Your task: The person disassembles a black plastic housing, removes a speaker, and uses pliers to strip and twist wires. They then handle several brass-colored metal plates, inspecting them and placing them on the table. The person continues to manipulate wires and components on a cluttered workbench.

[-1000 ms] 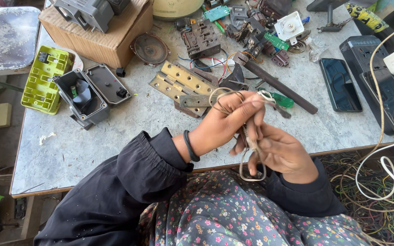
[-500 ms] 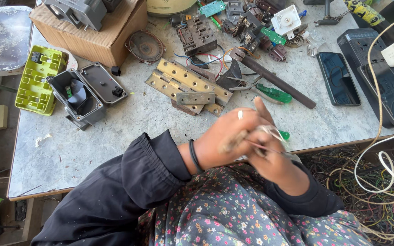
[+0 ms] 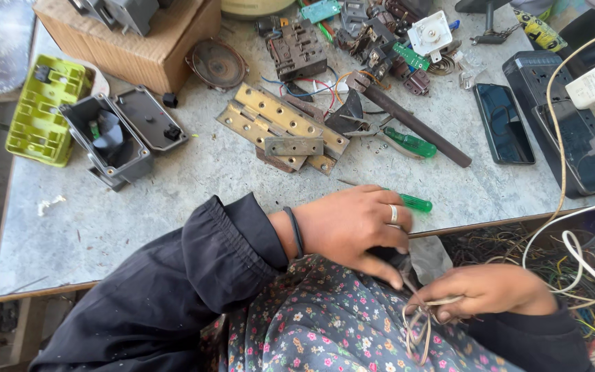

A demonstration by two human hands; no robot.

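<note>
Head view, looking down over our lap at the edge of a grey surface (image 3: 194,186). Our right hand (image 3: 490,293) sits low, off the surface edge, its grip pinched closed on a loop of pale wire (image 3: 418,324) that hangs down over our flowered clothing. Our left hand (image 3: 356,224) lies just above and to the left of it, fingers curled down towards the same wire; whether this grip actually closes on the wire or on the dark piece beneath it we cannot tell. A ring shows on one left finger and a dark band circles the left wrist.

Just beyond the left hand, near the surface edge, lies a green-handled screwdriver (image 3: 414,202), partly hidden by the knuckles. Farther back rest several brass hinges (image 3: 284,127), a second green-handled tool (image 3: 411,143) and a dark rod (image 3: 414,124). A dark phone (image 3: 504,124) lies to the right, an open grey box (image 3: 108,141) and a green tray (image 3: 39,110) to the left. Tangled wires (image 3: 559,265) fill the space below the surface at right.
</note>
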